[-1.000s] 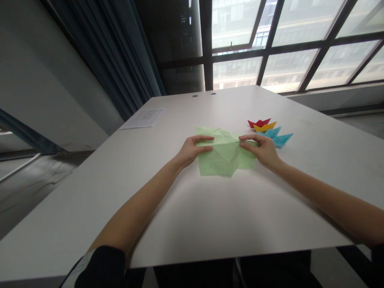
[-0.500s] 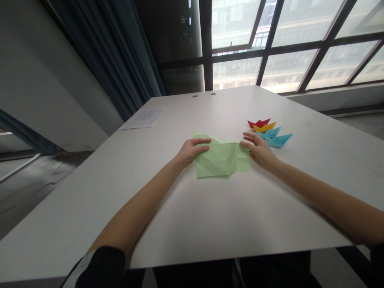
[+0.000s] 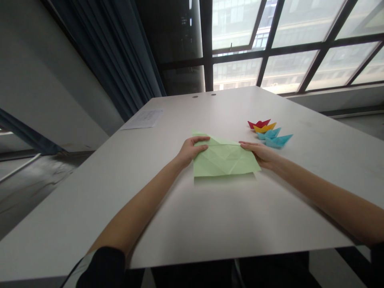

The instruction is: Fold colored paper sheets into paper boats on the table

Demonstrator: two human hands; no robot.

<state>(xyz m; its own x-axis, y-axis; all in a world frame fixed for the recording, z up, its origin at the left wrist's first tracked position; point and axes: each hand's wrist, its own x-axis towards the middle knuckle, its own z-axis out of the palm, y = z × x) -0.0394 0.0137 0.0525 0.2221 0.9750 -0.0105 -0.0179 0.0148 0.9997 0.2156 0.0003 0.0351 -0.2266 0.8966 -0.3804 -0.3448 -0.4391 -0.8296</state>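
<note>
A light green sheet of paper [image 3: 226,161] with several crease lines is held between my two hands over the white table. My left hand [image 3: 192,150] grips its left edge, thumb on the near face and fingers along the upper part. At the upper right of the paper, my right hand [image 3: 259,153] pinches it with the thumb on top; the other fingers are partly hidden behind the sheet. The near edge is raised a little and casts a shadow on the table.
Right of the paper stands a row of folded paper boats: a red one [image 3: 258,124], a yellow one [image 3: 265,128] and two blue ones [image 3: 279,141]. A printed sheet [image 3: 144,119] lies at the table's [image 3: 192,224] far left edge. Windows and a blue curtain [image 3: 117,56] are behind.
My right hand has closed on the paper's right side; its fingers were spread before. The right part of the sheet has opened out flatter and its near edge has lifted.
</note>
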